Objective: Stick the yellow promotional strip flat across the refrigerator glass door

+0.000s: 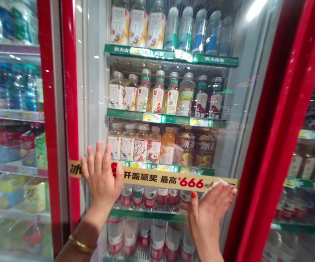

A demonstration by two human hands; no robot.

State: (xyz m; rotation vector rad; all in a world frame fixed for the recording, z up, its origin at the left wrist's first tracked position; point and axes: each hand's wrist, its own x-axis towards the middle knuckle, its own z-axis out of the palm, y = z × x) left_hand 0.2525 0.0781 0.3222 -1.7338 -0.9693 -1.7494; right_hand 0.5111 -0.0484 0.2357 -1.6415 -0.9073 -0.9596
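Two hands lie on a yellow strip [157,178] in the lower middle of the frame: the left hand [101,178] and the right hand [212,218]. The left fingers are spread wide and flat on the strip's left part, and a gold bangle [81,244] sits on that wrist. The right fingers are close together and lie on the strip's right end, over a white scrap [217,185], maybe paper or tissue; I cannot tell if they pinch it. The strip crosses a glass door [92,83] and also a red frame [70,109], and in the frame it slopes down to the right, though the camera may cause this.

Some risks seem possible. Uneven pressing could leave creases or bubbles, and the end over the red frame could lift if it does not bond well there. The scrap could also get caught under the strip.

Behind the glass, bottles [157,87] stand on green shelves [171,56]. More doors [304,163] show at the right edge.
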